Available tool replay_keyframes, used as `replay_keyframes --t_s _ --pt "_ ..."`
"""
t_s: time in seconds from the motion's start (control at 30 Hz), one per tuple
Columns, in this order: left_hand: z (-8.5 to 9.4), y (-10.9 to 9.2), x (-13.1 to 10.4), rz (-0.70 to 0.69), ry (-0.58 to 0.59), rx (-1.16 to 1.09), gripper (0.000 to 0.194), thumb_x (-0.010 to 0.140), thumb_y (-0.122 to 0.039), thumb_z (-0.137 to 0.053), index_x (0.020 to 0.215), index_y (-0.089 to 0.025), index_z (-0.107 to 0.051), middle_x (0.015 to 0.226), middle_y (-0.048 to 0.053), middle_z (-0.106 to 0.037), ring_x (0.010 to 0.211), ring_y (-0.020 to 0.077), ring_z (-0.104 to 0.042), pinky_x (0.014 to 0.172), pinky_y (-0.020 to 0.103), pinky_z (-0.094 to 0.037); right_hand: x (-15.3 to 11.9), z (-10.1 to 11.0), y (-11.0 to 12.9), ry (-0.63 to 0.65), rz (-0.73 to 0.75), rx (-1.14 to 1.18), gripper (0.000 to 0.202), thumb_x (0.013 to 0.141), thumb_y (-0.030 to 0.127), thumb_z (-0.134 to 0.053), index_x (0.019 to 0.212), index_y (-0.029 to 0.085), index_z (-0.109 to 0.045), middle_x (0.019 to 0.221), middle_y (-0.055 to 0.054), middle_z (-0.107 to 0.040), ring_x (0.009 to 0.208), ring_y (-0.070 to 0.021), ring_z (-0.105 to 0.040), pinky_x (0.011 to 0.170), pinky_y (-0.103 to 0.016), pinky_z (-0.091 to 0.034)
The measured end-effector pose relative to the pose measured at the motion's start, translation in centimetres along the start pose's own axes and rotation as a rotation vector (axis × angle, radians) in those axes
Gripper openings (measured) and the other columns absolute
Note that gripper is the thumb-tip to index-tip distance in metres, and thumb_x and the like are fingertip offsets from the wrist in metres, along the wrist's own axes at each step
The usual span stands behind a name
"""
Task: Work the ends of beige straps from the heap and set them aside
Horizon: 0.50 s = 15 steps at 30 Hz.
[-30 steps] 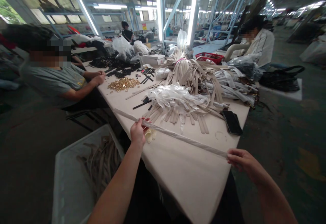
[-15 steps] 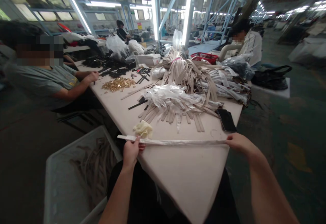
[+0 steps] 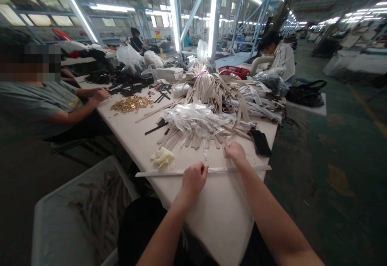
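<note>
A long pale strap in a clear plastic sleeve (image 3: 165,173) lies crosswise over the near part of the table. My left hand (image 3: 194,180) is closed over its middle, the fingers curled at the sleeve. Farther up and to the right, my right hand (image 3: 236,152) is closed with its fingertips at the front of the strap pile, above the sleeved strap. What it pinches is too small to make out. Beige straps (image 3: 208,86) spread out from a tied bundle, partly covered by clear plastic sleeves (image 3: 196,116).
A black phone (image 3: 260,143) lies at the right edge, a crumpled yellowish cloth (image 3: 163,158) at the left. Gold metal pieces (image 3: 132,103) are heaped farther back. Below left stands a white bin (image 3: 45,213) with straps. A co-worker (image 3: 60,104) sits left, another (image 3: 281,58) back right.
Both hands have left the strap's ends. My left hand moved right to its middle; my right hand moved left and forward to the pile. The view has turned slightly right.
</note>
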State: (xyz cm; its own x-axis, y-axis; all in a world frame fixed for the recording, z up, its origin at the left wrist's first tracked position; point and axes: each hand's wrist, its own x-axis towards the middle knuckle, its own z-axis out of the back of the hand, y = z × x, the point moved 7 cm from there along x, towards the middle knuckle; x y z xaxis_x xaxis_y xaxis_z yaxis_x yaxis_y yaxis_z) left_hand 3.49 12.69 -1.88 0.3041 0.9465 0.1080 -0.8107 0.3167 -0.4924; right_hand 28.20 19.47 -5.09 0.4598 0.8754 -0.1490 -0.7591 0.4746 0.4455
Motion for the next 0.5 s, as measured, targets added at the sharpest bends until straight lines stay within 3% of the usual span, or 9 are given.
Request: replay_keyframes --t_s 0.1,0.23,0.3,0.4,0.5 --pt "-1.7 -1.7 1.9 -0.075 -0.069 -0.163 0.025 0.097 -0.037 -0.047 0.083 -0.023 -0.062 0.078 0.006 -0.068 0.073 0.0194 -0.064 0.067 0.029 -0.041 -0.2 -0.1 0.6 0.016 0.061 0.046 0.024 0.083 0.036 -0.062 0.084 0.015 -0.073 0.081 -0.012 -0.075 0.086 -0.0248 -0.071 0.074 -0.027 -0.047" --pt "-2.7 -0.6 3.1 -0.067 -0.161 -0.296 0.018 0.093 -0.022 -0.05 0.107 -0.022 -0.06 0.092 0.006 -0.068 0.084 0.0192 -0.065 0.077 0.03 -0.046 -3.0 0.4 0.7 -0.081 0.174 0.195 0.039 0.087 0.026 -0.052 0.122 0.015 -0.062 0.075 -0.004 -0.073 0.073 -0.0189 -0.069 0.071 -0.024 -0.047" --pt "-2.8 0.1 3.1 -0.056 -0.22 -0.282 0.024 0.09 -0.016 -0.051 0.112 -0.021 -0.058 0.101 0.008 -0.066 0.096 0.0204 -0.064 0.087 0.033 -0.046 -4.3 -0.1 0.8 -0.066 0.234 0.292 0.041 0.086 0.023 -0.05 0.126 0.018 -0.059 0.069 0.0 -0.071 0.062 -0.0174 -0.067 0.067 -0.024 -0.046" --pt "-2.6 0.8 3.3 0.03 -0.312 -0.189 0.024 0.089 -0.019 -0.055 0.113 -0.018 -0.056 0.111 0.012 -0.061 0.107 0.0238 -0.059 0.095 0.037 -0.044 -4.5 -0.2 0.1 -0.122 0.179 0.198 0.032 0.087 0.027 -0.052 0.115 0.018 -0.064 0.081 -0.006 -0.072 0.076 -0.0208 -0.069 0.073 -0.027 -0.046" --pt "-2.8 1.0 4.3 0.142 -0.303 -0.072 0.037 0.086 -0.035 -0.064 0.115 -0.014 -0.054 0.114 0.016 -0.057 0.107 0.028 -0.058 0.093 0.04 -0.044 -3.0 0.2 -0.8 -0.169 0.048 0.018 0.041 0.085 0.037 -0.06 0.119 0.013 -0.059 0.106 -0.017 -0.069 0.099 -0.0289 -0.066 0.082 -0.032 -0.045"
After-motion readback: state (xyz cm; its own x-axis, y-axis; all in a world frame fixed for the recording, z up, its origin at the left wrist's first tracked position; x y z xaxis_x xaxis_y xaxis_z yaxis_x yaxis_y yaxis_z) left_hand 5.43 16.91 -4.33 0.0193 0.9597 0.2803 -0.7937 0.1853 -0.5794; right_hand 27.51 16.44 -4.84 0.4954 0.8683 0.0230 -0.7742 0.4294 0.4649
